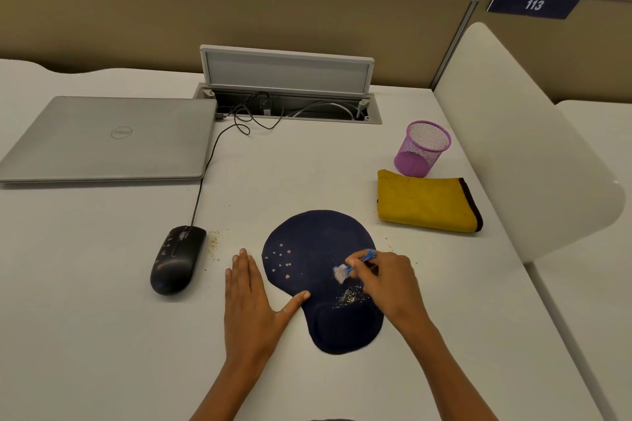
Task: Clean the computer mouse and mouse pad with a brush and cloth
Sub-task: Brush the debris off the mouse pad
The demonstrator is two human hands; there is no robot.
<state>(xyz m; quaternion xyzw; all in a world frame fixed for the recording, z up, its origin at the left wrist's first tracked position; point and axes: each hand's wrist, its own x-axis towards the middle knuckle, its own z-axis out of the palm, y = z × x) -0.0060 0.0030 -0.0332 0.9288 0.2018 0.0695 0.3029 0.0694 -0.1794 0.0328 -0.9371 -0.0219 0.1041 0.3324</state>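
Mouse pad (pixel 318 249), dark navy with a rounded top and a raised wrist rest at its lower end, lies flat on the white desk (pixel 102 318) in the lower middle of the frame, with pale crumbs scattered over its left part and a finer patch of grit near its lower right. At the upper left a closed silver laptop (pixel 106 138) lies flat. Below it, at middle left, sits the black glossy mouse (pixel 177 260), speckled with bits of debris, its thin cord (pixel 205 174) running up toward the open cable tray (pixel 290 106); a small heap of crumbs lies on the desk just right of the mouse. The left hand (pixel 251 297) rests palm down just left of the pad, fingers straight and together, thumb spread out so its tip touches the pad's left edge. Over the pad's right side, the right hand (pixel 386 280) has its fingers curled, pinching the blue handle of a small brush (pixel 352 267) whose pale bristles point left and down onto the pad. At the right of the frame a folded yellow cloth (pixel 427 202) with a dark edge lies near the pad but apart from it, and a purple mesh cup (pixel 422 149) stands just behind the cloth.
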